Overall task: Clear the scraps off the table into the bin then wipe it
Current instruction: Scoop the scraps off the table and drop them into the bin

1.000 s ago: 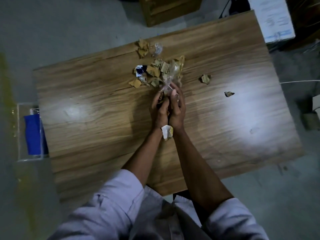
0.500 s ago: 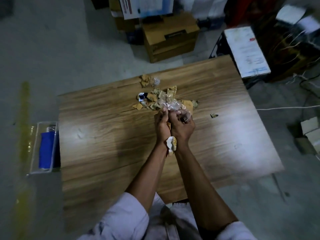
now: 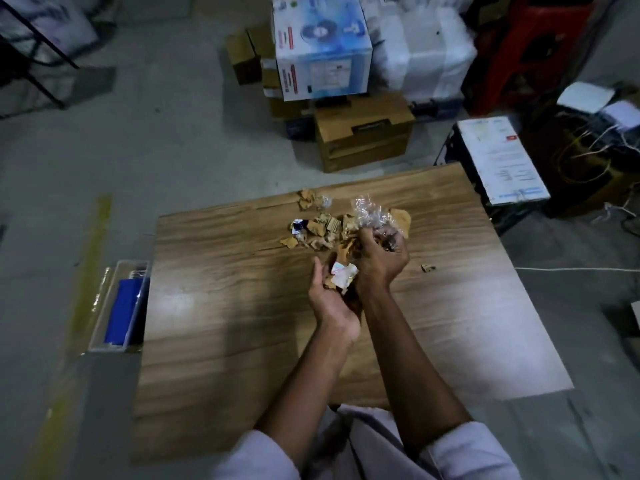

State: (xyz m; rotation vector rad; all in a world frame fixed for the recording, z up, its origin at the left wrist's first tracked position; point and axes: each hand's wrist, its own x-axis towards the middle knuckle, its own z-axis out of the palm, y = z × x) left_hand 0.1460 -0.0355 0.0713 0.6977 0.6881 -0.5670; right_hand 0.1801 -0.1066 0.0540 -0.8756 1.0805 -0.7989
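Note:
A pile of scraps, torn cardboard, foil and clear plastic, lies at the far middle of the wooden table. My right hand is closed around a handful of cardboard bits and crinkled clear plastic at the pile's right edge. My left hand is cupped just below it, palm up, holding a white crumpled paper scrap and some cardboard pieces. One small scrap lies alone to the right. A clear bin with a blue item inside stands on the floor by the table's left edge.
Cardboard boxes and a printed white-blue box stand on the floor beyond the table. A dark box with a paper sheet on top is at the far right corner. Cables lie on the right.
The camera has tilted up, showing more of the room. My right hand has lifted a handful of scraps from the pile; my left hand has opened into a cup beneath it.

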